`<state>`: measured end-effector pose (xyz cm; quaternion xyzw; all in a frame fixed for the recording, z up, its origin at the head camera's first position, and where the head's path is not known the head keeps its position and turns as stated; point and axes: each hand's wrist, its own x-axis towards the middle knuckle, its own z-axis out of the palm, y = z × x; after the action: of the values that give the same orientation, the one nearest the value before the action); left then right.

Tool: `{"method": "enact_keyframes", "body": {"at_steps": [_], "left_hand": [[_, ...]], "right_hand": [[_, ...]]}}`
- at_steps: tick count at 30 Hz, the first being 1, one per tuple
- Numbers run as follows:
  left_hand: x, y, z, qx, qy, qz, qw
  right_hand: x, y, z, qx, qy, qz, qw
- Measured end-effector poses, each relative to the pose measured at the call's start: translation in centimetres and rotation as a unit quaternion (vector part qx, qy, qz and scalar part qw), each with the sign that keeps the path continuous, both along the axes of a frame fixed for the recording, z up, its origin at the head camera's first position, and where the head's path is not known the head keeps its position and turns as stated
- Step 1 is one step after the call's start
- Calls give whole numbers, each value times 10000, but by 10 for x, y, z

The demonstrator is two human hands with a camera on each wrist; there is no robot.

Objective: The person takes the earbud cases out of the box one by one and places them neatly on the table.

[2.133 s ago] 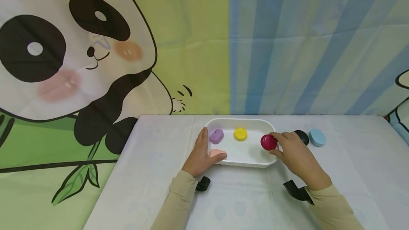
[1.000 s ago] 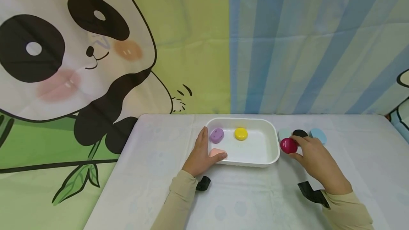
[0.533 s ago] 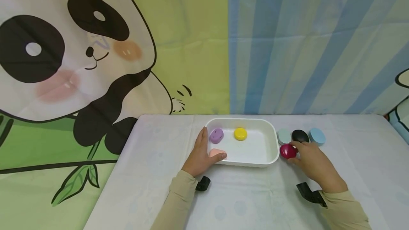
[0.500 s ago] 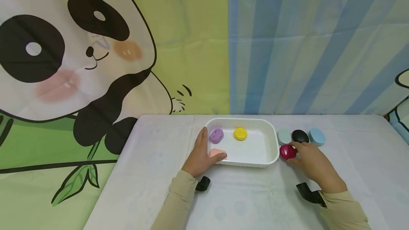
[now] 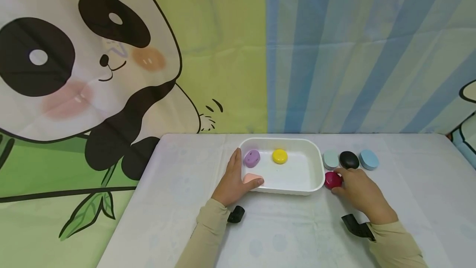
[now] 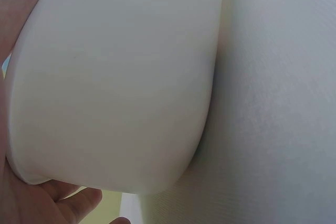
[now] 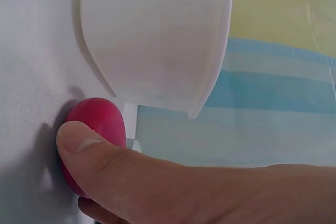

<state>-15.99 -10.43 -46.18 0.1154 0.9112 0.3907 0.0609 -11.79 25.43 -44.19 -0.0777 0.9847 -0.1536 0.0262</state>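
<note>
Right hand (image 5: pixel 357 189) pinches red pebble (image 5: pixel 332 180); left hand (image 5: pixel 232 181) grips tray (image 5: pixel 297 142).

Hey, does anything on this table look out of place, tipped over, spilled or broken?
Nothing stands out. The white plastic tray sits flat, with the purple, yellow and pink pebbles inside. The right hand holds a magenta pebble on the cloth beside three more. The left hand grips the tray's corner.

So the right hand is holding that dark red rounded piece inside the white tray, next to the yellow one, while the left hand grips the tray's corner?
Not quite. The right hand holds the dark red rounded piece on the white tablecloth, just outside the white plastic tray, as the head view shows. The round yellow piece is inside, and the left hand does grip the tray's corner.
</note>
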Motion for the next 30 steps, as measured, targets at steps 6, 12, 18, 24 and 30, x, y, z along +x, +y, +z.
{"method": "enact_keyframes", "body": {"at_steps": [6, 12, 18, 24, 30], "left_hand": [[0, 1, 1, 5, 6, 20, 10000], [1, 1, 3, -12, -21, 3, 10000], [1, 0, 2, -2, -32, -19, 10000], [1, -1, 2, -53, 63, -79, 9999], [0, -1, 1, -159, 115, -118, 9997]], "right_hand": [[0, 1, -2, -46, 57, 57, 10000], [-1, 1, -1, -102, -118, -43, 9999], [2, 0, 6, -88, -145, -185, 9997], [6, -4, 16, -139, 35, -230, 9996], [8, -10, 26, -238, 263, -218, 9991]]}}
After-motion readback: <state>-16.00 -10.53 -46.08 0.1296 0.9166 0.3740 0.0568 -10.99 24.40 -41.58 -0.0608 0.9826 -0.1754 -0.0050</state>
